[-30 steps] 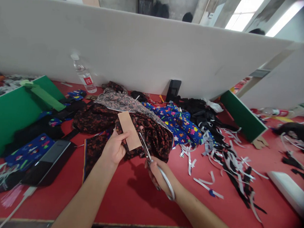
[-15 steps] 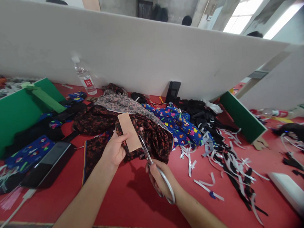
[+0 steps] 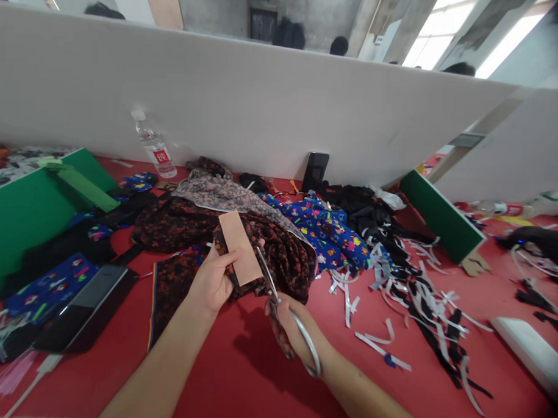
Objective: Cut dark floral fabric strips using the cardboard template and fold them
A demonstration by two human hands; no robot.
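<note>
My left hand [image 3: 212, 278] pinches a tan cardboard strip [image 3: 241, 248] with its thumb on top, pressing it against dark floral fabric [image 3: 289, 258]. In my right hand [image 3: 295, 325] is a pair of metal scissors [image 3: 271, 283], fingers wrapped round the handles. The blades point up and away along the strip's right edge, at the floral fabric. Whether they bite into the cloth I cannot tell. More of the fabric lies bunched behind both hands, its pale underside folded over on top.
Blue cartoon-print cloth [image 3: 326, 226] and white ribbon scraps [image 3: 425, 299] lie to the right. A phone [image 3: 316, 171] leans on the white partition [image 3: 246, 104], and a water bottle [image 3: 155, 147] stands left. A cabled black device [image 3: 86, 309] sits at front left. Green boards [image 3: 443, 218] flank the red table.
The view has tilted up slightly, so the scene sits a little lower. Both hands keep nearly the same place, with strip and scissors still held.
</note>
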